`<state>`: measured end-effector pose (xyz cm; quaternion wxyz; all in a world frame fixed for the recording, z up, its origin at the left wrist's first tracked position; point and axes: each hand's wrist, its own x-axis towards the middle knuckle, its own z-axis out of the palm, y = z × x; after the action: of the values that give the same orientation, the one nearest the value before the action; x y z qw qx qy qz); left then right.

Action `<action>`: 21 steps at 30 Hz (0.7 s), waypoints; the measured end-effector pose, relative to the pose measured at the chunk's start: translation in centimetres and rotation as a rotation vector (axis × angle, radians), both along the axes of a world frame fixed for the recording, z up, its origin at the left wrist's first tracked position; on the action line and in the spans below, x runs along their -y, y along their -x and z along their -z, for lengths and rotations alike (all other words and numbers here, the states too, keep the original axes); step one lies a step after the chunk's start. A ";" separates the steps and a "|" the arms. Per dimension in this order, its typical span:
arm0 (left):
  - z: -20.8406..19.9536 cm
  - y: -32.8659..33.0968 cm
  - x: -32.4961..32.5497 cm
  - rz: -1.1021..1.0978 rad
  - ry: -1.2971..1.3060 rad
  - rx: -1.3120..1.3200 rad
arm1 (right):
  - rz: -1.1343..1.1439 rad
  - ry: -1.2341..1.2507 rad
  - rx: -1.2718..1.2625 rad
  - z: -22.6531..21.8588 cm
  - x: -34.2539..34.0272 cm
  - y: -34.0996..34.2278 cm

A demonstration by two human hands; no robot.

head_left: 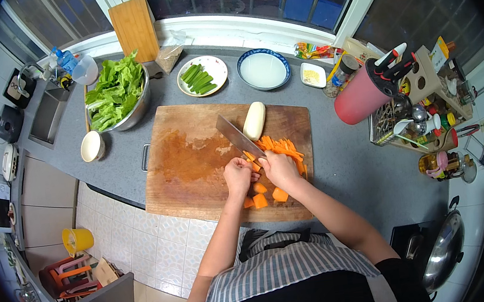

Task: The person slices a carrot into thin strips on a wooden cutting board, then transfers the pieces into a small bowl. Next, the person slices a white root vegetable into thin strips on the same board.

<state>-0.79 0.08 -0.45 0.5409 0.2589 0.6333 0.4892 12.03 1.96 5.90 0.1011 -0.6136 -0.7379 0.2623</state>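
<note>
My right hand [280, 169] is wrapped round the handle of a cleaver [239, 136], whose broad blade points away and to the left over the wooden cutting board [199, 194]. Bunched beside the blade, the fingers of my left hand [238, 177] are closed on a carrot piece, partly hidden under them. Just beyond the right hand lies a pile of carrot strips [282, 147]. A peeled pale, long vegetable [254, 120] rests behind that pile. Several carrot chunks [260, 201] sit near the board's front edge. Wet orange stains mark the board's left half.
Leafy greens [116, 91] fill a metal bowl at the back left, near a small cream bowl [93, 146]. Behind the board stand a plate of cut green pieces [198, 79] and a blue-rimmed bowl [263, 68]. A red knife block [361, 93] stands at right.
</note>
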 end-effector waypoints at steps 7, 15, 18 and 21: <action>0.2 0.1 0.4 -0.039 -0.037 0.017 | -0.072 0.030 0.051 -1.5 1.0 -0.7; 0.6 -0.1 0.3 -0.008 -0.016 0.009 | -0.035 -0.009 0.048 -0.2 0.7 0.2; 1.1 0.4 0.5 0.014 -0.052 0.073 | -0.020 0.002 -0.004 -0.4 1.1 -0.4; 0.9 0.4 0.5 0.031 -0.052 0.078 | -0.038 0.005 -0.008 -1.4 1.0 -0.4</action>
<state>-1.17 -0.40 -1.35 0.5659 0.2631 0.5948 0.5068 12.45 0.91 7.32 0.0975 -0.5986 -0.7484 0.2684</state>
